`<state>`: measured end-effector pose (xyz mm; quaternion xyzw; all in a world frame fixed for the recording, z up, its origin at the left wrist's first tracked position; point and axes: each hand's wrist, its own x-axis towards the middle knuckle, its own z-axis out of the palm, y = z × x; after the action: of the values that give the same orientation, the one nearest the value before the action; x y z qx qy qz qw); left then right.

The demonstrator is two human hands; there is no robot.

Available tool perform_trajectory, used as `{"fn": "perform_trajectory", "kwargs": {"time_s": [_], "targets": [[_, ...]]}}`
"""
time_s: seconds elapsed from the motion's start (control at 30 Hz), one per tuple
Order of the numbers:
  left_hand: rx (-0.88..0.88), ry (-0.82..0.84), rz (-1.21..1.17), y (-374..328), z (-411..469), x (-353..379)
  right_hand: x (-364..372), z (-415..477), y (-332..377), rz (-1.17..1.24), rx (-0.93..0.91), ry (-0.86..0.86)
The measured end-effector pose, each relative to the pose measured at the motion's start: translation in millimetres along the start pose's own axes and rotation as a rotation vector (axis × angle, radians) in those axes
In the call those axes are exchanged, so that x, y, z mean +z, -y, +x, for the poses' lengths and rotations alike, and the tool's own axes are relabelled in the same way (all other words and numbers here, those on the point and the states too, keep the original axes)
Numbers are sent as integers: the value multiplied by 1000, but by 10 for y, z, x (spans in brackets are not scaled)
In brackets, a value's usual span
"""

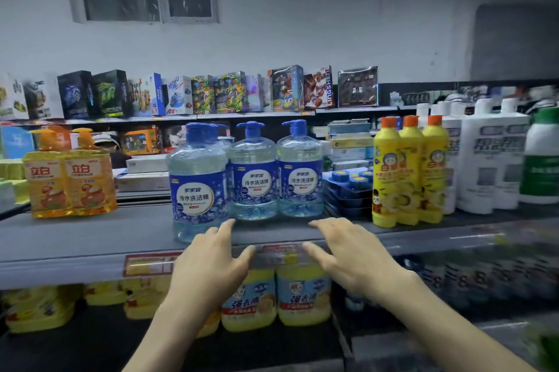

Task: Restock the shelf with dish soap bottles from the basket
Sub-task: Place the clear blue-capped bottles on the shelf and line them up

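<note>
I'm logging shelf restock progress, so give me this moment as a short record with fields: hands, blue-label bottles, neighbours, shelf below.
left hand: open, empty, fingers just in front of the nearest blue bottle
right hand: open, empty, over the shelf edge
blue pump bottles: three upright at the front, more behind; the left one stands nearest the edge
left neighbours: orange pump bottles
right neighbours: yellow bottles with orange caps
shelf below: yellow bottles with blue labels
basket: not in view

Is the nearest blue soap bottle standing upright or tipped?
Upright: the nearest blue bottle stands on its base on the shelf, pump on top.
</note>
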<state>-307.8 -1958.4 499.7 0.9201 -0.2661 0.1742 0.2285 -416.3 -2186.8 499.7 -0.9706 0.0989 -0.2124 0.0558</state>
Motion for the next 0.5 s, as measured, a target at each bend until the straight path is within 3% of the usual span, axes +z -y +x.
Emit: {"fn": "perform_trajectory", "kwargs": {"time_s": [0.2,0.5], "targets": [[185,114,31,-1131,-420,492,-284,-920,-739,10,109,-37],[455,395,-24,-2797,-1270,1580,-407,-2484,-2037,-30,393,100]]}}
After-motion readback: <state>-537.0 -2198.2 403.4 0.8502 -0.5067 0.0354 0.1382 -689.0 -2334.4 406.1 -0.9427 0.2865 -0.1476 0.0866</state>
